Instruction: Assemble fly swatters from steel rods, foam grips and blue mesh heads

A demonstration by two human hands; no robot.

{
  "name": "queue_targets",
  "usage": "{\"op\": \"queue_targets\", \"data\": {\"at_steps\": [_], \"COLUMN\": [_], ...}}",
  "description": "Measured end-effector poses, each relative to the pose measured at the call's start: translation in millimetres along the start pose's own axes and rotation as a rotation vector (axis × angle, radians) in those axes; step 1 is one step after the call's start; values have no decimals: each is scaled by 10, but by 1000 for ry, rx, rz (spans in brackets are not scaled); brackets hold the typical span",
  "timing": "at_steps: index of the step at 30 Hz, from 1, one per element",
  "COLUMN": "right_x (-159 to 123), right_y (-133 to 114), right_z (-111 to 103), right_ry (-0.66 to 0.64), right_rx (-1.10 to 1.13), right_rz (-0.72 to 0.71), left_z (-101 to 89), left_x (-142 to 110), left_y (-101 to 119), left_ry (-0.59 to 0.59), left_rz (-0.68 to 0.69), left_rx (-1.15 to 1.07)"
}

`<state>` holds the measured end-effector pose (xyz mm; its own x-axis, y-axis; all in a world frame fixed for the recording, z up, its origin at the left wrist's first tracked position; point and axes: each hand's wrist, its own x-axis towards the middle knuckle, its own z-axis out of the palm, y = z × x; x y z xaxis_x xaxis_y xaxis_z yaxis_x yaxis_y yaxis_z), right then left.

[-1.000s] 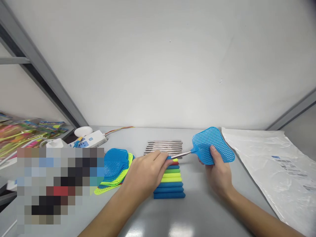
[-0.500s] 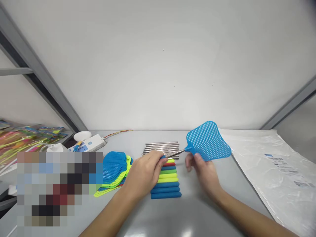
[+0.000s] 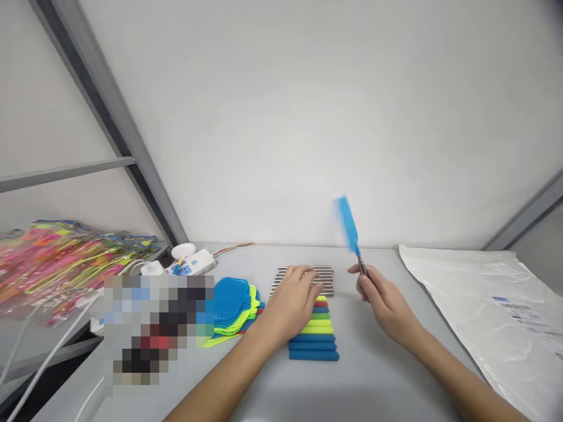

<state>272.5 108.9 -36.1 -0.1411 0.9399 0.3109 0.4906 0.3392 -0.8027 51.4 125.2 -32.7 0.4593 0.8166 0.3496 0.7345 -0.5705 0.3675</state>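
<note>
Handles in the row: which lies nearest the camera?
The blue handle at the row's near end; every other handle lies beyond it, towards the metal rods.

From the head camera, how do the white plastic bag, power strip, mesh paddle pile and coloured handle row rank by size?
1. White plastic bag
2. Mesh paddle pile and coloured handle row: too alike to rank; left hand partly covers the row
3. Power strip

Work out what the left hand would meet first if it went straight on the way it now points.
The left hand would probably meet the metal rods first, as they show under and just beyond it. Depth is unclear in this single view, so it might pass above them.
</note>
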Motion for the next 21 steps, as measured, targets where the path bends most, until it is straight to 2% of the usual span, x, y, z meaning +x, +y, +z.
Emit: {"op": "queue_targets", "data": {"at_steps": [4, 7, 12, 16, 21], "right_x": [81, 75, -47, -130, -128], "right_y": [43, 83, 259, 390, 412], "right_z": [-211, -392, -569, -445, -156], "right_ry": [1, -82, -221, -321, -363], "right_rx": [-358, -623, -942, -1091, -1121], "right_rz": [120, 210, 380, 458, 419], "left_z": [186, 318, 292, 161, 29], "left_x": [242, 363, 343, 224, 1], "left_y": [-120, -178, -154, -96, -62], "left_ry": [-119, -194, -248, -265, -217], "left_rz": [-67, -95, -75, 3, 109], "left_rx": [65, 84, 85, 61, 80]}}
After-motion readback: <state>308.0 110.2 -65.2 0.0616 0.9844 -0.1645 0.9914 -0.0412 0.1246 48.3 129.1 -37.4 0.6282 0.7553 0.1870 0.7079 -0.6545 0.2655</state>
